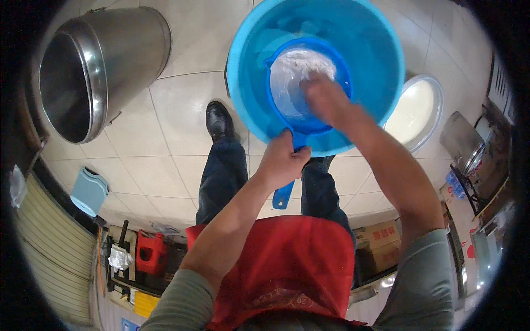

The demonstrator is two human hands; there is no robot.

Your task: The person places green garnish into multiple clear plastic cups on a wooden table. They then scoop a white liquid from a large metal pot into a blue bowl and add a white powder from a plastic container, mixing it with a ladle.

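Observation:
My left hand (285, 159) is closed around the handle of a blue plastic strainer (283, 194). The strainer's round frame sits over a large light-blue plastic basin (379, 53), within its rim. Wet white matter (304, 60) lies on the fine mesh, mostly at the far side. Over the mesh, at its right part, is my right hand (325, 97), blurred, with its fingers bent down against or close to the white matter; whether it holds anything I cannot tell. The depth of the liquid in the basin is hard to make out.
A large steel barrel (97, 82) lies tilted at the left, its mouth facing left. A round tub of pale cream-coloured liquid (414, 113) stands right of the basin. Light-blue folded stool (89, 191) at left, red stool (150, 252) lower left, cardboard box (379, 246) lower right, steel pot (461, 136) at right.

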